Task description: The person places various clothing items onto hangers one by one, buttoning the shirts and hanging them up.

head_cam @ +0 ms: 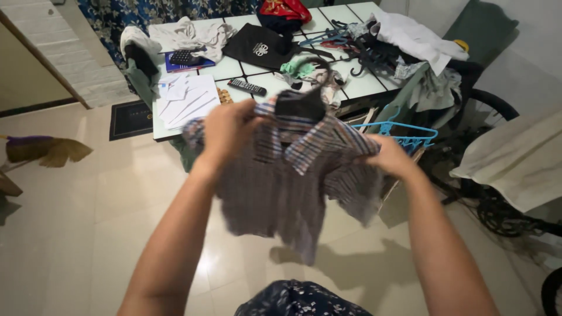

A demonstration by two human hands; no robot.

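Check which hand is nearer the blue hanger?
Right. The right hand grips the striped shirt just below and beside the blue hanger; the left hand grips the shirt's other shoulder, well away.

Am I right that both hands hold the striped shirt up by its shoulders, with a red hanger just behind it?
Not quite: the hanger is light blue, not red, as the head view shows. The left hand and right hand do hold the striped shirt up by its shoulders.
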